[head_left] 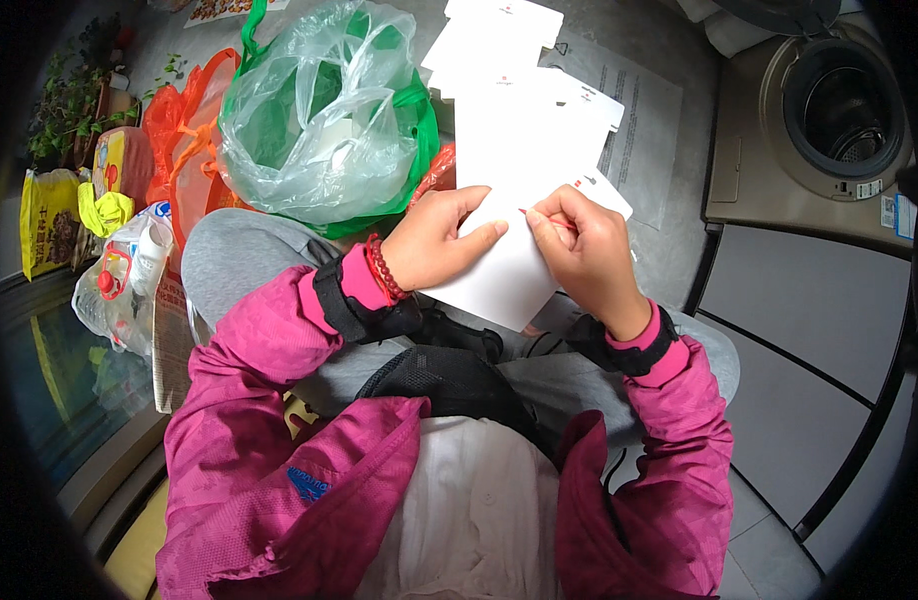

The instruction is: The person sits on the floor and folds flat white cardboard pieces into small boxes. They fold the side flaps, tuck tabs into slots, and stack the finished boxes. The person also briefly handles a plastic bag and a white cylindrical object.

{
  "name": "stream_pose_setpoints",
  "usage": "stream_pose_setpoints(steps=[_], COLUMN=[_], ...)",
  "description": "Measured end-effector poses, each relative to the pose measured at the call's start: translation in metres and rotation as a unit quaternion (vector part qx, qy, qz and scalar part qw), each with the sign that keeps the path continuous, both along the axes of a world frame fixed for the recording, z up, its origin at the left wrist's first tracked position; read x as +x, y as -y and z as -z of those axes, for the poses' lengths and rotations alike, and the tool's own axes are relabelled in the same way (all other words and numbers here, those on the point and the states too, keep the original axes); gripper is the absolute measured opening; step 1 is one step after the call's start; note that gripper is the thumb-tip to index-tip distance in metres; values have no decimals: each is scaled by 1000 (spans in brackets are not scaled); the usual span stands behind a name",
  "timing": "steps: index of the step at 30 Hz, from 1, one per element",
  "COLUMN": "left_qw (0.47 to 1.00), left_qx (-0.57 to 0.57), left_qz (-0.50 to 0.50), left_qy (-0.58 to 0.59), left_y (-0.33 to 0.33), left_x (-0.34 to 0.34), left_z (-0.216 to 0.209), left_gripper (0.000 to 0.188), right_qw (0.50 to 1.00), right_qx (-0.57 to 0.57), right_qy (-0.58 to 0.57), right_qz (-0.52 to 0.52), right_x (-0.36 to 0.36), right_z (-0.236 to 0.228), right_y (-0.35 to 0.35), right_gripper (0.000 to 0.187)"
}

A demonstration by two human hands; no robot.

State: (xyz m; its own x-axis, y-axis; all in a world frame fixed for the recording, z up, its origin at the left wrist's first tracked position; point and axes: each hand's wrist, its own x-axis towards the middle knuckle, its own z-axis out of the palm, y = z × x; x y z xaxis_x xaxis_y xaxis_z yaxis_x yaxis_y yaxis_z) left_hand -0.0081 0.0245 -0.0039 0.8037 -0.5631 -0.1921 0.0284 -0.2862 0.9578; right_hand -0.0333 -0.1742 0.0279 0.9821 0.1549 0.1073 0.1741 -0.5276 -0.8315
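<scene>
A white sheet of thin card (504, 285) lies across my lap, its top part reaching over other white die-cut card pieces (527, 125). My left hand (434, 245) rests on the card's left edge, thumb laid on top and fingers out of sight behind it, so the card is gripped between them. My right hand (591, 245) is closed in a pinch at the card's upper right. Out of that pinch sticks a thin red pointed thing (526, 212), its tip at the card's surface; its kind cannot be made out.
Left of the cards stands a green bag (416, 115) lined with a clear plastic bag (319, 90). Red bags (194, 125), a yellow package (49, 220) and potted plants (64, 120) are farther left. A washing machine (754, 140) with its door open stands at the right.
</scene>
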Motion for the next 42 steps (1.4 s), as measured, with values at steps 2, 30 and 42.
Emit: stream_pose_setpoints(steps=[2,30,42], left_qw=[999,998,991], left_qx=[24,-30,-122], left_qz=[9,17,-46], left_qy=[19,58,-29], left_y=[-1,5,0], left_x=[0,-14,-6], left_z=[-1,1,20], left_gripper=[19,24,35], right_qw=[999,995,979], right_qx=[-18,-88,89], right_qy=[27,56,-176], right_qz=[3,14,51], right_x=[0,-1,15], right_z=[2,9,-3], right_y=[-1,2,50], right_gripper=[10,13,13])
